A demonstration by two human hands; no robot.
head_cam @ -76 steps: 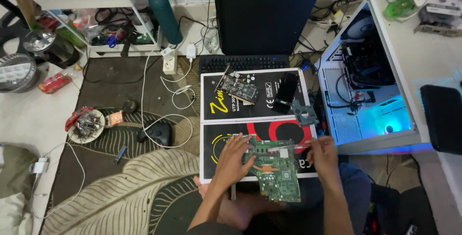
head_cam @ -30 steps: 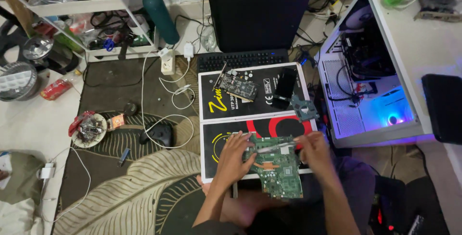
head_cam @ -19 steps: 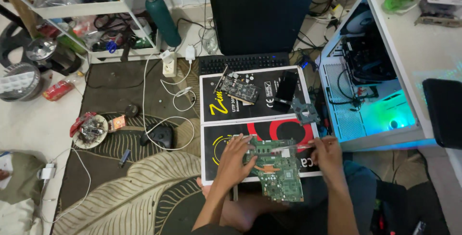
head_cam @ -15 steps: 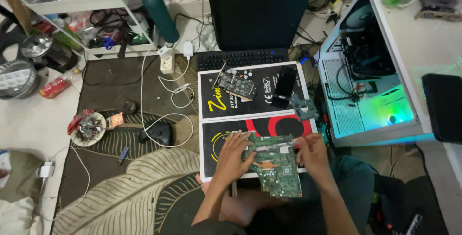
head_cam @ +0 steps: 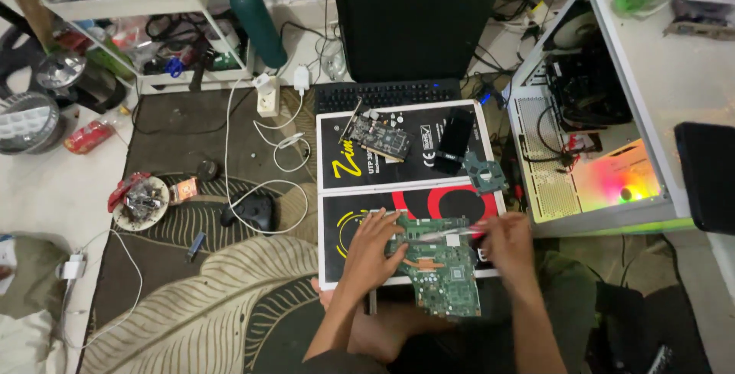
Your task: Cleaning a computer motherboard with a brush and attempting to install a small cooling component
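A green circuit board (head_cam: 442,274) lies over the near edge of a flat black box (head_cam: 406,182) in front of me. My left hand (head_cam: 374,250) presses on the board's left side, fingers spread, and holds it still. My right hand (head_cam: 507,242), blurred, grips a thin metal tool (head_cam: 448,234) with a red handle. Its shaft points left across the top of the board.
On the box lie a graphics card (head_cam: 380,137), a black flat device (head_cam: 454,141) and a small green board (head_cam: 485,174). Behind are a keyboard (head_cam: 387,95) and a dark monitor (head_cam: 417,14). An open, lit computer case (head_cam: 593,152) stands right. A mouse (head_cam: 253,210), cables and a parts dish (head_cam: 142,199) lie left.
My right hand has shifted slightly right over the board's edge with the tool. The light inside the computer case has turned from blue and green to red and orange.
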